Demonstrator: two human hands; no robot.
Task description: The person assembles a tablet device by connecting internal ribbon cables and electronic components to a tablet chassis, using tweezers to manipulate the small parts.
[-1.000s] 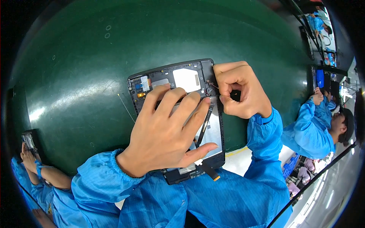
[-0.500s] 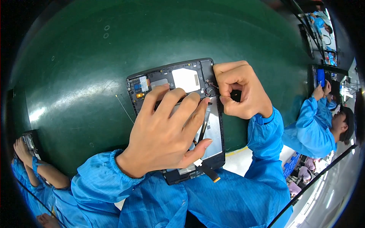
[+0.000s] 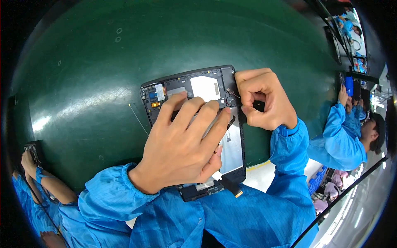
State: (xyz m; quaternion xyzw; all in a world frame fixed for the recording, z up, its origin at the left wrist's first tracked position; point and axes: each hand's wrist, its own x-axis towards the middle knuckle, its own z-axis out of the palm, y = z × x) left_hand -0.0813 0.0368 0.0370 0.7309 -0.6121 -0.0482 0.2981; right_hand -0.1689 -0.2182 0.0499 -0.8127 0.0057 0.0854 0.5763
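Note:
A tablet body with its inside exposed [image 3: 239,144] lies partly on the green table and extends over my lap. My left hand [image 3: 178,142] spreads across it, fingertips resting on the middle of the frame, thumb bent inward. Beside its index finger runs a narrow black flex cable [image 3: 231,122]. A wider flex cable [image 3: 232,187] with a gold end hangs over the lower edge. My right hand [image 3: 268,99] is at the tablet's right edge, thumb and index finger pinched near a small round part [image 3: 230,101] with thin wires. What the pinch holds is too small to make out.
A thin wire [image 3: 138,119] sticks out left of the tablet over the green table [image 3: 82,70]. At the far left, a co-worker's hand [image 3: 29,163] holds a dark device. Another person in blue [image 3: 341,140] works at the right, near a blue crate [image 3: 317,178].
My left thumb has drawn in from its outstretched position. The narrow flex cable's end has shifted slightly, and the tablet has moved a little to the right. My right hand stays pinched.

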